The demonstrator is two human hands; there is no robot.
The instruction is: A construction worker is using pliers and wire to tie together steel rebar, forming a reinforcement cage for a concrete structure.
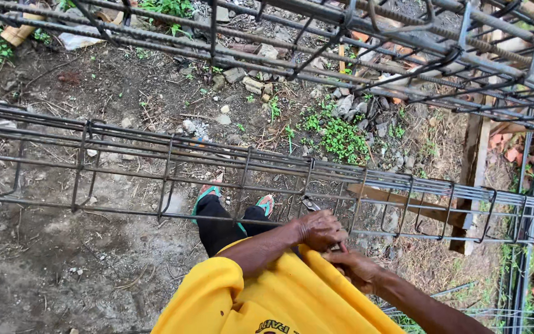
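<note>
"Hands first, where?"

"Lower centre of frame. Left hand (320, 229) clenched in a fist, knuckles up, just under the near bottom bar of the rebar cage (156, 167). Right hand (358, 269) just below & to the right, fingers curled in toward the left one. Can't tell what's gripped there, if anything."

"Tool?"

"Small metal tool head (309, 203) sticking up above the left fist, at or just beside the bar. Looks like pincers, but too small to be sure. Bit of red between the two hands, prob. a handle."

"And the cage?"

"Runs across mid frame, left edge to right edge: long bars w/ stirrups (167, 179) looped round them. Second cage (403, 62) across the top of frame. Green sandals (206, 193) under the near cage, on bare dirt (63, 266)."

"So, how to do it well?"

"Prob. best to keep both hands close together as now, wrists low, tool head square to the bar. Firm hold w/ the left, steering w/ the right — no jerking. Worth minding bare fingertips near the steel. Toes too: open sandals right beneath the bars."
</note>
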